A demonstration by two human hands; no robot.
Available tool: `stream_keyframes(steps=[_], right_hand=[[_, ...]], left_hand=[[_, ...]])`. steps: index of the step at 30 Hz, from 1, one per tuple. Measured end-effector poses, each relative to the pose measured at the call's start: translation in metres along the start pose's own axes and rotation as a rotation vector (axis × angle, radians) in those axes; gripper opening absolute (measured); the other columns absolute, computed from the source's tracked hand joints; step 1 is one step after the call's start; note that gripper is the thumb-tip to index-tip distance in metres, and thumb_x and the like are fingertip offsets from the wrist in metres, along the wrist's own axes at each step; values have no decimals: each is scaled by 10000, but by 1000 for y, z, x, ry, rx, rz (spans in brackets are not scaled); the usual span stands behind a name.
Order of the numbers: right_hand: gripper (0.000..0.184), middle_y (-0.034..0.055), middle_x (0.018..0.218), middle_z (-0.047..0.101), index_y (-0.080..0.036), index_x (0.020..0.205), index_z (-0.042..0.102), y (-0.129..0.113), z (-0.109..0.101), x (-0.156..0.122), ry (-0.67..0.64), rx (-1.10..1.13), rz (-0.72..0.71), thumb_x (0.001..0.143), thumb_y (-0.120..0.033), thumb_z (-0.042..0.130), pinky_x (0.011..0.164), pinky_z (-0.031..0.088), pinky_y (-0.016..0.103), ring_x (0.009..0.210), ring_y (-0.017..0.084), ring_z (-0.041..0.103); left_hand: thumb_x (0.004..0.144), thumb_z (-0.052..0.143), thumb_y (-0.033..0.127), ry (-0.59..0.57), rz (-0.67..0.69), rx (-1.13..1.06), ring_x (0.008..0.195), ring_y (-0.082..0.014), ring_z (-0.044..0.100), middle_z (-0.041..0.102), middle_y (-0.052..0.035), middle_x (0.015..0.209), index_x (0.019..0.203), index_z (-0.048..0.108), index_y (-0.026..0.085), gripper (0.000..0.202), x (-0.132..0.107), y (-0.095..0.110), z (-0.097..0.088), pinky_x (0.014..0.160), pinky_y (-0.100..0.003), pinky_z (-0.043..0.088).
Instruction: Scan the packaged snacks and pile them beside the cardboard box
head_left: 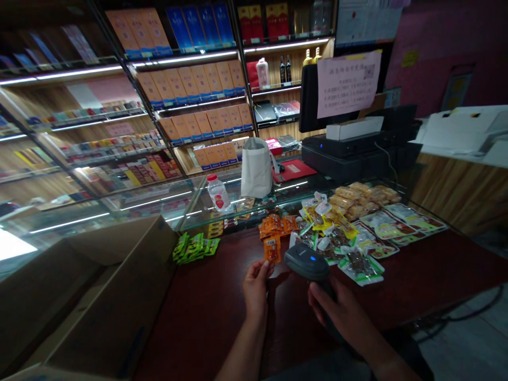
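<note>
Nearest me, I have the right hand closed around the grip of a black plastic handheld scanner, a blue light glowing on its rounded head. To its left, my left hand pinches the lower edge of a small, shiny orange packet between thumb and fingers. The packet is just left of the scanner's head, in front of a loose pile of matching orange packets; I can't tell whether it is lifted clear of the dark reddish-brown tabletop.

Also close, on my left, an open brown cardboard carton fills the corner. Just past its edge I see a heap of bright green packets. On the right, beyond the scanner, lie clear pouches with green-and-white edging, then yellow packets, flat white-and-brown pouches and a mound of pale brown wrapped rolls.

Farther off, on a glass-topped counter, I see a clear plastic bottle with a red cap and an upright white bag. A black monitor bearing a pink printed sheet stands to the right. Farthest away, lit shelves hold rows of orange-and-blue boxes.
</note>
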State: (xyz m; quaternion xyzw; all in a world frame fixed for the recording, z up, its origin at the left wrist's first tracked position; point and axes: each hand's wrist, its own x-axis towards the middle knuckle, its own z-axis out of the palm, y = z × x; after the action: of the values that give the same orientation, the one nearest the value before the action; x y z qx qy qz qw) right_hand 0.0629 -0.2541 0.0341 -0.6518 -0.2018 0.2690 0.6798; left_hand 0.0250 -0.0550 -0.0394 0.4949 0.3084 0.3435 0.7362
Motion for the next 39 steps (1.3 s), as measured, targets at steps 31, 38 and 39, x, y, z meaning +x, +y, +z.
stream_keyframes(steps=[31,38,39], right_hand=[[545,-69,467,467,-195,727,540,16,-9,-12,-33,-101,19,812,-733,535,427,337,226,396,95,427],[576,-63,487,482,-209,744,523,25,-16,-12,-41,-119,74,774,-784,524,417,350,230,405,110,454],[570,-63,493,483,-209,744,522,26,-15,-12,-38,-113,71,778,-777,526,416,351,228,408,109,457]], left_hand=[[785,708,107,320,25,-42,694,-128,721,736,-61,813,870,677,127,92,20,53,-77,694,-227,588],[751,677,12,535,-6,150,528,-157,675,689,-84,600,701,646,99,106,35,112,-172,596,-270,591],[735,686,7,556,8,176,518,-168,673,681,-84,584,677,641,102,120,36,115,-180,604,-290,596]])
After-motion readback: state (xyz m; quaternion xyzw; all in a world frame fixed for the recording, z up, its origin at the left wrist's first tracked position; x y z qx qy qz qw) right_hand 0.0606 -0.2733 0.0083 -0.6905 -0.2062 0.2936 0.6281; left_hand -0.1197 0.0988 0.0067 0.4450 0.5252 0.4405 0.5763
